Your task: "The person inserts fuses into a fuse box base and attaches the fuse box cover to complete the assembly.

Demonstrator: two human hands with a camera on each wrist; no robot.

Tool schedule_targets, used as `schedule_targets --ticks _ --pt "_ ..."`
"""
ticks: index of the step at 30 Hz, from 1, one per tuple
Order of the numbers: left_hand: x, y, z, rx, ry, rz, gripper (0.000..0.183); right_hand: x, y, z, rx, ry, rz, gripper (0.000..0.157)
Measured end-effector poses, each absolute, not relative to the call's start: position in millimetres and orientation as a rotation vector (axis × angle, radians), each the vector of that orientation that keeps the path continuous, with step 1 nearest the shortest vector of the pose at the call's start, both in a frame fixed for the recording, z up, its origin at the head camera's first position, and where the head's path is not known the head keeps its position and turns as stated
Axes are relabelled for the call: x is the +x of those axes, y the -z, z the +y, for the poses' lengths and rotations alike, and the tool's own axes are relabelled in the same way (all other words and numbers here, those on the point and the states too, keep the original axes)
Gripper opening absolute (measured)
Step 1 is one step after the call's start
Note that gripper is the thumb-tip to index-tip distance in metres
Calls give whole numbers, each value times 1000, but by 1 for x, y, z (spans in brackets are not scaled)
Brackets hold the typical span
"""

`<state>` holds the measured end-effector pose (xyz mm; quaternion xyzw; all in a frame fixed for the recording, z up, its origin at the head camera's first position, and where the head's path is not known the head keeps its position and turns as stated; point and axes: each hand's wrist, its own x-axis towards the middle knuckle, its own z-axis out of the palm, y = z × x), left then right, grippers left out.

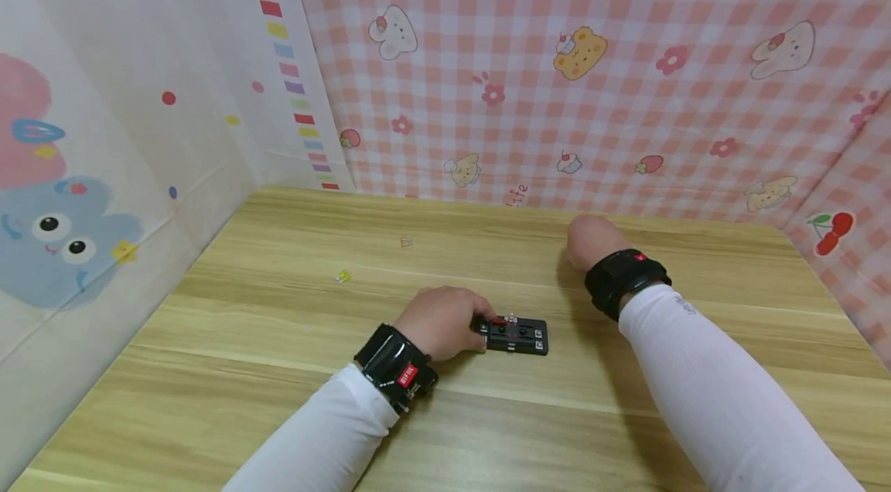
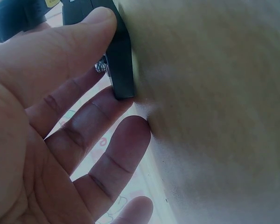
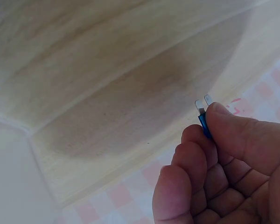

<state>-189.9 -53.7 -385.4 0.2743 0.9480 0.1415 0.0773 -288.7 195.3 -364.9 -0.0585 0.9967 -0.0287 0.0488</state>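
Note:
My left hand [image 1: 445, 319] holds the left end of a black block [image 1: 527, 343] with metal terminals, lying flat on the table. In the left wrist view the thumb lies along one side of the block and curled fingers touch the other; a small metal spring [image 2: 101, 65] shows beside it. Something red and a clear piece with metal sit on the block's far edge, too small to tell exactly. Farther back on the right, my right hand [image 1: 592, 241] is above the table. Its thumb and index finger pinch a blue blade fuse [image 3: 204, 123], two metal prongs pointing outward.
A yellow blade fuse [image 1: 343, 275] lies on the wooden table [image 1: 278, 368] left of the block. Another small fuse-like piece [image 1: 407, 242], pale with orange, lies farther back. A checked pink curtain [image 1: 529, 121] hangs at the table's back edge; a white one [image 1: 209, 144] is on the left.

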Motion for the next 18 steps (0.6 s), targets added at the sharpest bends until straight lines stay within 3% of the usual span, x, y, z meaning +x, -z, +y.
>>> schedule_targets --ticks 18 --pt "-190 386 -53 818 -421 2848 34 -276 355 197 -303 93 3112 13"
